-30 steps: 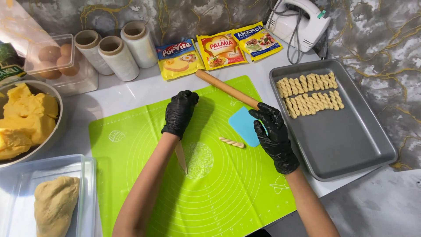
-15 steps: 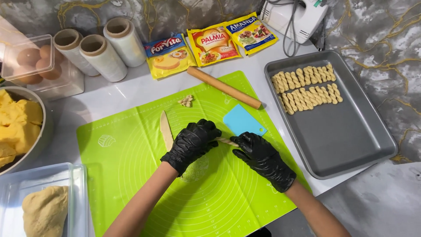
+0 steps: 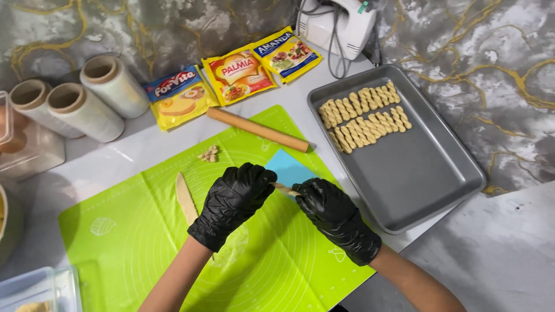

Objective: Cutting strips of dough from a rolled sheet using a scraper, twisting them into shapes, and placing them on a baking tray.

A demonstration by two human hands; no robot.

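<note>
Head view: the left hand and right hand, in black gloves, pinch the ends of a thin dough strip above the green mat. Turn the ends gently in opposite ways, evenly, without stretching it. The tray sits just right.

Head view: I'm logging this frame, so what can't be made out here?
- Thin dough piece: both ends are covered by the gloved left hand and right hand.
- Blue scraper: its lower part sits behind the hands.
- Clear container and bowl: cut off by the left frame edge.
- Hand mixer: cropped by the top edge.
</note>
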